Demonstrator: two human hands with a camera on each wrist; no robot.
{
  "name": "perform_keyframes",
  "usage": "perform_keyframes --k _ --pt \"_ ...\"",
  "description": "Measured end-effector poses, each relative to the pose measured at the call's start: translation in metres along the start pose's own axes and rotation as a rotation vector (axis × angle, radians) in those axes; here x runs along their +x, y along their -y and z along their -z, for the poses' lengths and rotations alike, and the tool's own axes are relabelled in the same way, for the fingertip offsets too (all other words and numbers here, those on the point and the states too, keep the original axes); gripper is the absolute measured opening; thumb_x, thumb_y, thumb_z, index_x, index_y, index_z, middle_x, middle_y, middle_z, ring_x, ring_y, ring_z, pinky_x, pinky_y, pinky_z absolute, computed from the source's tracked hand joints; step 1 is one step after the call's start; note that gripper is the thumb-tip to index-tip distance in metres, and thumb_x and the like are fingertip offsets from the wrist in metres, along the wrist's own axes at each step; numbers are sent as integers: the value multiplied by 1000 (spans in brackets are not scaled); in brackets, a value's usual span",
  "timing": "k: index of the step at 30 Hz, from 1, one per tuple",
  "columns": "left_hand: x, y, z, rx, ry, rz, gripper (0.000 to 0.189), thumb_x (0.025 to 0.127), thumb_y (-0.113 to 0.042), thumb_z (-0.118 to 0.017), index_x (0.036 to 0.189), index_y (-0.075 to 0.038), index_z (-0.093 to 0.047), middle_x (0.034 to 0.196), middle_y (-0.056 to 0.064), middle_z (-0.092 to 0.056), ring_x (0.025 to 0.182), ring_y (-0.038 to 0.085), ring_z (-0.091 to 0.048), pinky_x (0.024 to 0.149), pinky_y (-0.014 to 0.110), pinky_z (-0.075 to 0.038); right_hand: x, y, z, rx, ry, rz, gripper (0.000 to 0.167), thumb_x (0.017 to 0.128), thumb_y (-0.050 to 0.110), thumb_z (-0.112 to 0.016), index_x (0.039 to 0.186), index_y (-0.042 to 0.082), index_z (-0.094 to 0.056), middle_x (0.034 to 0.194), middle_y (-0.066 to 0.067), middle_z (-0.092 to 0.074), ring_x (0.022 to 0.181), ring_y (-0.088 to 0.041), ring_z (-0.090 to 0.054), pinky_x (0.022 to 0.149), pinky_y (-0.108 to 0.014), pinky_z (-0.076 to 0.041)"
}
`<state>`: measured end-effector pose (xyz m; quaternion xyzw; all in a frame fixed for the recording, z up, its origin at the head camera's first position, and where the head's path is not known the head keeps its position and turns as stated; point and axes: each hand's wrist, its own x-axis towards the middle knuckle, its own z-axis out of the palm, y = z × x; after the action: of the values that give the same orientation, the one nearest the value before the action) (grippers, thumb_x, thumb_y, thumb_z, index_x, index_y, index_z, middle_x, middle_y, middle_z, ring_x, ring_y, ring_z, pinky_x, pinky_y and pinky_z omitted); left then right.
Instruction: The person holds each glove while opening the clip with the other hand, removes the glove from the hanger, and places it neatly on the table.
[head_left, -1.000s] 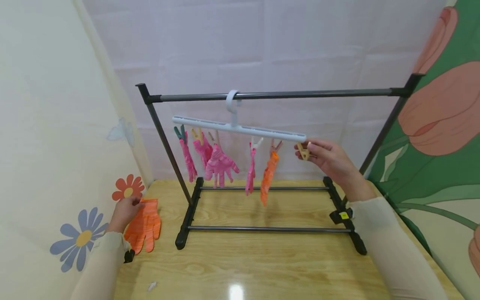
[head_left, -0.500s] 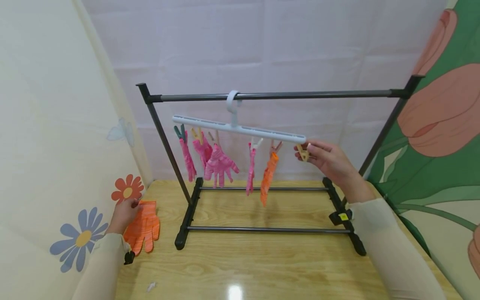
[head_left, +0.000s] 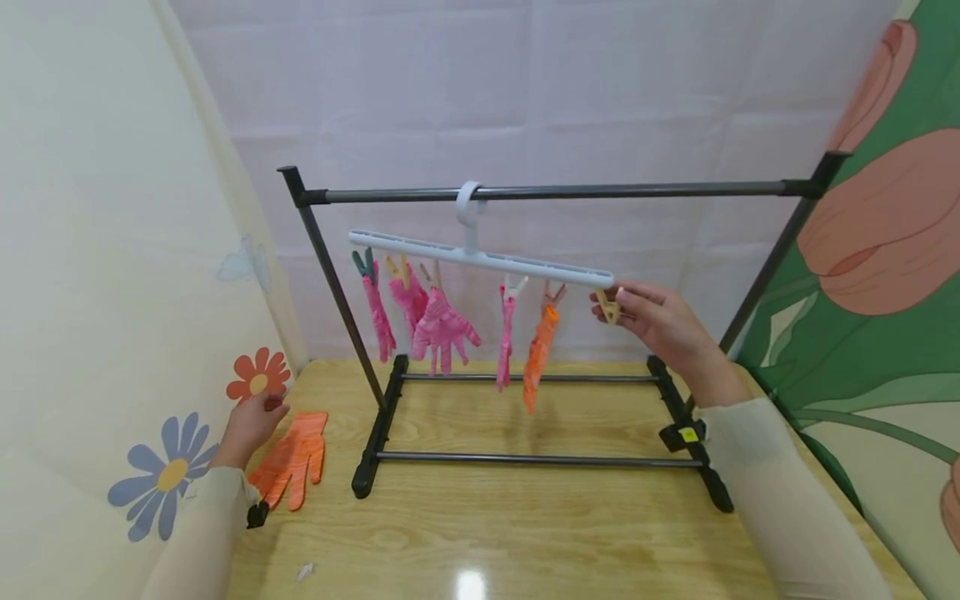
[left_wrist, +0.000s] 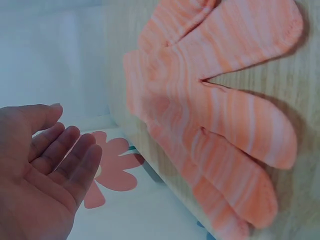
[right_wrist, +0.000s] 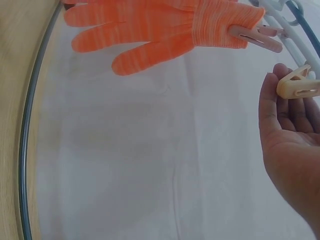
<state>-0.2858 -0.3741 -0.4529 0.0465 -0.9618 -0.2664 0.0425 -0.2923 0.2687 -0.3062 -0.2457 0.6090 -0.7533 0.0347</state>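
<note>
My left hand (head_left: pixel 253 423) is empty, its fingers loosely bent, beside an orange striped glove (head_left: pixel 295 458) lying on the table. In the left wrist view a gap separates the hand (left_wrist: pixel 47 165) from the glove (left_wrist: pixel 200 115). My right hand (head_left: pixel 660 325) holds a pale yellow clothespin (head_left: pixel 610 308) hanging at the right end of a light blue hanger (head_left: pixel 540 268). The right wrist view has this clothespin (right_wrist: pixel 299 87) against the fingers. Left of it, a pinkish clothespin (right_wrist: pixel 255 37) grips another orange glove (right_wrist: pixel 150 30) by its cuff.
Several pink gloves (head_left: pixel 442 333) hang from clothespins along the hanger, which tilts down to the right. Its hook sits over the black rack's top bar (head_left: pixel 637 191). Rack feet (head_left: pixel 372 454) stand on the wooden table (head_left: pixel 525 533). A small white scrap (head_left: pixel 304 572) lies in front.
My left hand has let go of the orange glove, which now lies flatter and slightly farther right. My right hand stays at the yellow clothespin.
</note>
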Motion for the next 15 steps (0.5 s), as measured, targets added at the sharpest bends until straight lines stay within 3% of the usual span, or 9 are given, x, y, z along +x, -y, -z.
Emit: perform_keyframes --k 15 --pt "-8 -17 10 -29 -34 -48 50 104 -29 -54 130 14 -53 124 35 -59 111 50 -57 95 60 -48 -2 3 -1 -2 -26 -24 27 105 12 -55 126 4 -69 121 -5 -72 113 -18 -68 96 -27 -53"
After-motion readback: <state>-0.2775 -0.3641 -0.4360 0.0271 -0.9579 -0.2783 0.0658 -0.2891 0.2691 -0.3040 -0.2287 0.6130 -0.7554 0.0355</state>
